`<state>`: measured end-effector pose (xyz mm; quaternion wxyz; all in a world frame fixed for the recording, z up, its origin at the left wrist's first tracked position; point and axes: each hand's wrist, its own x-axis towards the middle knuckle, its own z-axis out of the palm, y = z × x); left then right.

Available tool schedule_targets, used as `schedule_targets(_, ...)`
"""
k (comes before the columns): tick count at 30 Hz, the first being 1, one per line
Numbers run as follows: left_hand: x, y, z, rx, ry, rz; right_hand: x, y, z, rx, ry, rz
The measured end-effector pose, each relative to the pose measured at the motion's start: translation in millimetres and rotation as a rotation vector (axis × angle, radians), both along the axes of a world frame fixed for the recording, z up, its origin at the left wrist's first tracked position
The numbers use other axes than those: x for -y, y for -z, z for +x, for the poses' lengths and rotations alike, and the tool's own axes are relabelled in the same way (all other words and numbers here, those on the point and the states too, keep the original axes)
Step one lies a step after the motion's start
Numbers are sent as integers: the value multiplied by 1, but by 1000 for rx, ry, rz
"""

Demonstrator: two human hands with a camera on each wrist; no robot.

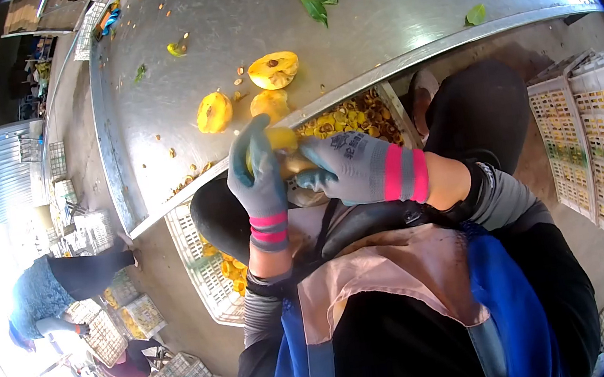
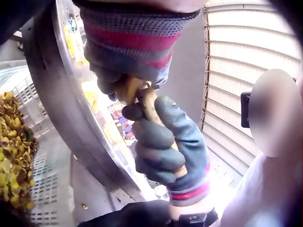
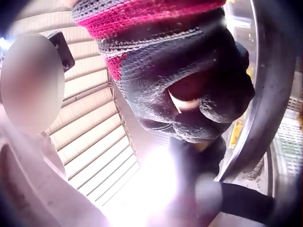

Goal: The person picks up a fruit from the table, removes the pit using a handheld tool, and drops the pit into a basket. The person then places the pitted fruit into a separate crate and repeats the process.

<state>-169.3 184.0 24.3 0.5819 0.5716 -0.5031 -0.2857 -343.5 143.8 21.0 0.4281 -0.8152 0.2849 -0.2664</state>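
Note:
Gloved in grey, the left hand (image 1: pixel 258 171) holds a yellow fruit piece (image 1: pixel 282 139) over the table's near edge. Close on its right, the right hand (image 1: pixel 368 168) has its fingers curled. The left wrist view shows the right hand (image 2: pixel 165 146) gripping a wooden handle (image 2: pixel 150 106), its far end against the fruit (image 2: pixel 129 91) in the left hand (image 2: pixel 128 52). In the right wrist view the right hand (image 3: pixel 189 90) wraps the pale handle (image 3: pixel 184 102); the tool's working end is hidden. Cut yellow fruits (image 1: pixel 214 112) lie just beyond the hands.
The metal table (image 1: pixel 173 76) carries leaves (image 1: pixel 313 10) and small brown bits. Below its edge sits a container of yellow-brown pieces (image 1: pixel 354 119). A white crate (image 1: pixel 213 295) stands by the left leg, stacked crates (image 1: pixel 567 146) at right. Another person (image 1: pixel 46 298) bends among crates at left.

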Motion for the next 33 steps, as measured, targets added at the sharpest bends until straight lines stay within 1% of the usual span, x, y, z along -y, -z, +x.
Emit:
schedule_targets(3,-1,2,5,269,-21,-60,0,1,0,85,-28,81)
schedule_targets(5,-1,1,3,263,-28,-83,0,-7,-2,101,-45,141)
schedule_targets(6,-1,1,2,260,-32,-95,0,-10,-3,68,-49,179)
schedule_targets(8,-1,3,-1,112,-51,-53,-2,-16,-2,3,-56,255)
schedule_targets(9,0,4,-2,39,-60,-32,-4,-16,-1,-47,-36,202)
schedule_targets(11,0,9,1,-122,-15,58,-11,-14,1,-146,5,97)
schedule_targets(12,2,10,2,-200,7,100,-9,-18,2,-202,-7,100)
schedule_targets(14,1,7,3,-213,11,150,-8,-27,-1,-319,-31,114)
schedule_targets(15,0,6,2,-220,13,175,-8,-24,-1,-230,-12,64)
schedule_targets(17,-1,2,2,-127,40,106,-10,-10,-2,-50,29,-39)
schedule_targets(20,0,4,3,77,29,19,-5,5,0,61,4,6)
schedule_targets(21,0,5,4,155,15,-6,-1,-2,-3,52,-50,153)
schedule_targets(23,-2,1,6,177,50,10,7,-27,-14,33,-162,446)
schedule_targets(24,-4,-1,7,188,66,19,8,-33,-18,8,-182,592)
schedule_targets(26,-8,-4,-3,119,82,198,14,-39,-22,-42,-258,856)
schedule_targets(27,-9,-12,0,117,42,261,11,-33,-24,-20,-239,760)
schedule_targets(28,-10,-11,-3,285,-17,263,10,-15,-17,-24,-226,818)
schedule_targets(29,-9,-2,-5,208,-54,230,11,-10,-15,-20,-214,885)
schedule_targets(30,-8,23,-3,248,-87,155,12,-5,-14,-17,-200,951)
schedule_targets(31,-8,19,-16,-173,-141,137,10,-1,-11,-49,-183,709)
schedule_targets(32,-6,23,-17,-216,-149,81,8,2,-9,-5,-173,546)
schedule_targets(33,-7,24,-17,-272,-135,33,6,5,-6,-42,-160,322)
